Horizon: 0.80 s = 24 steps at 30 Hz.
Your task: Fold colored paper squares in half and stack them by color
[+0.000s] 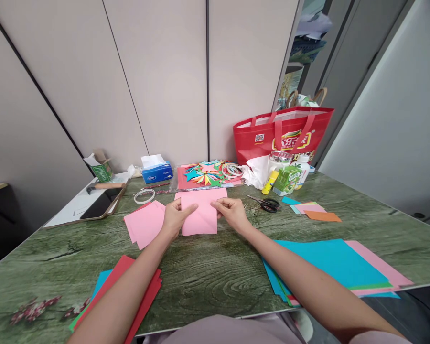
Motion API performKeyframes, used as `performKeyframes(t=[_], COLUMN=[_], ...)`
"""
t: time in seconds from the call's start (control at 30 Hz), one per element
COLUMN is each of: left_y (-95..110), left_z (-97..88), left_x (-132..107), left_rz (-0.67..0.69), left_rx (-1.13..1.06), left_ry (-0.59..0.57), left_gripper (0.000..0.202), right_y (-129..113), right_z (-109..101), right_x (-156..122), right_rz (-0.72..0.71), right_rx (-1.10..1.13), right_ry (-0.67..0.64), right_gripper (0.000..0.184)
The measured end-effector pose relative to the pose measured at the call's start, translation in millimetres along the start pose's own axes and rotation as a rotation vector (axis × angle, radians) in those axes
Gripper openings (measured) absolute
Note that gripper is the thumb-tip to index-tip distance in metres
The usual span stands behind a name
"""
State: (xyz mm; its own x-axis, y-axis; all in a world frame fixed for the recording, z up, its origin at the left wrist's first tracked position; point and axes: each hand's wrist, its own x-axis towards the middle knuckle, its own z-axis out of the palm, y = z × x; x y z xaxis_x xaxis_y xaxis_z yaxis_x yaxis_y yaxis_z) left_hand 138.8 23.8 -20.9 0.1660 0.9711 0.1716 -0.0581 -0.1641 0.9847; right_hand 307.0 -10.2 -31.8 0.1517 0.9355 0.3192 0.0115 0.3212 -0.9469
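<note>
A pink sheet of paper (199,217) is held up between both hands over the middle of the table. My left hand (175,216) pinches its left edge, thumb lying on the front face. At the right edge, my right hand (232,213) grips the sheet between thumb and fingers. Behind its top shows more pink paper (218,193); whether that is part of the same sheet I cannot tell. Beside my left hand lie pink sheets (146,222), partly overlapping. Black-handled scissors (268,204) rest to the right of my right hand.
Coloured paper stacks lie front left (148,298) and front right (326,263). Further back are a tape roll (144,196), a phone (102,203), a tissue box (156,173), folded paper stars (206,177), a yellow glue stick (270,182) and a red bag (251,145). Paper scraps (322,216) lie right.
</note>
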Motion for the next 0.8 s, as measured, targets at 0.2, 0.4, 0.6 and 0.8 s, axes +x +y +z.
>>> performKeyframes(t=[0.2,0.4,0.6,0.8], left_y=[0.2,0.2,-0.4,-1.2], left_z=[0.4,-1.4,-2.3,-4.1], left_x=[0.3,1.7,2.5,0.8], left_rz=[-0.011,-0.021,-0.052,-0.172], left_rx=[-0.011,-0.046,-0.072,-0.070], left_ry=[0.023,0.072,0.058,-0.115], left_gripper=[0.044,0.040,0.044,0.048], right_y=[-0.7,3.5,6.2,7.3], right_z=[0.2,2.2,2.6,1.5], right_x=[-0.7,-1.1,0.2,2.5], right_rz=[0.043,0.121,0.153,0.167], right_rx=[0.010,0.062,0.087,0.099], right_ry=[-0.037,-0.120,-0.108,-0.041], right_gripper=[0.035,0.036,0.037,0.038])
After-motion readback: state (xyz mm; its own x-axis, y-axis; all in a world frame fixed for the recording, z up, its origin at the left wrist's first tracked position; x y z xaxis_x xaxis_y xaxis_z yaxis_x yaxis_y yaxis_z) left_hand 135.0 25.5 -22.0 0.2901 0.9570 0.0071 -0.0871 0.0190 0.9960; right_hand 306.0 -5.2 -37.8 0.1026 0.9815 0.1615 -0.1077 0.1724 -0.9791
